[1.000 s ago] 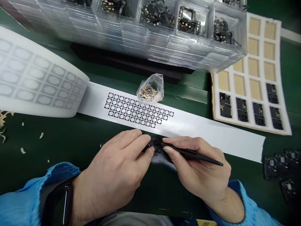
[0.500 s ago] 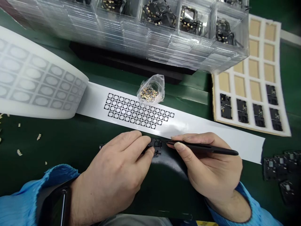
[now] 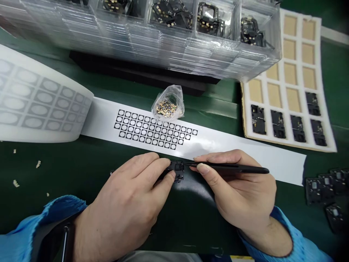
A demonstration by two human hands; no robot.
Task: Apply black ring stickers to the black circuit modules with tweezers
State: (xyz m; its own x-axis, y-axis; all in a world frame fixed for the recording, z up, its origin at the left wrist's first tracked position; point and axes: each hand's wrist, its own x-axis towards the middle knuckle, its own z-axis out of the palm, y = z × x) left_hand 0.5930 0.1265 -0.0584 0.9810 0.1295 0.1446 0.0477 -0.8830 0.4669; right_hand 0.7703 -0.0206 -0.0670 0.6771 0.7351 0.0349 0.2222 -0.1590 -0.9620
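My left hand point(image 3: 128, 196) is closed on a small black electronic module point(image 3: 178, 167), pinning it to the green mat with thumb and fingers; much of the module is hidden under the hand. My right hand point(image 3: 240, 196) pinches a pair of black tweezers point(image 3: 231, 168) held almost level. Their tips meet the module's right edge, though whether they grip anything there is too small to tell. Just beyond both hands runs a white backing strip point(image 3: 218, 142) bearing rows of small black square stickers point(image 3: 147, 127) with pale round centres.
A clear bag point(image 3: 169, 105) of tiny gold parts overlaps the strip. Stacked clear compartment trays point(image 3: 163, 47) hold black parts at the back. A white foam tray point(image 3: 297, 134) with several modules stands right; more modules point(image 3: 321, 189) lie below it. A sticker roll point(image 3: 40, 102) curls at left.
The whole scene has shifted slightly left in view, as the camera moved. Both hands keep their hold, with the tweezer tips still at the module's right edge.
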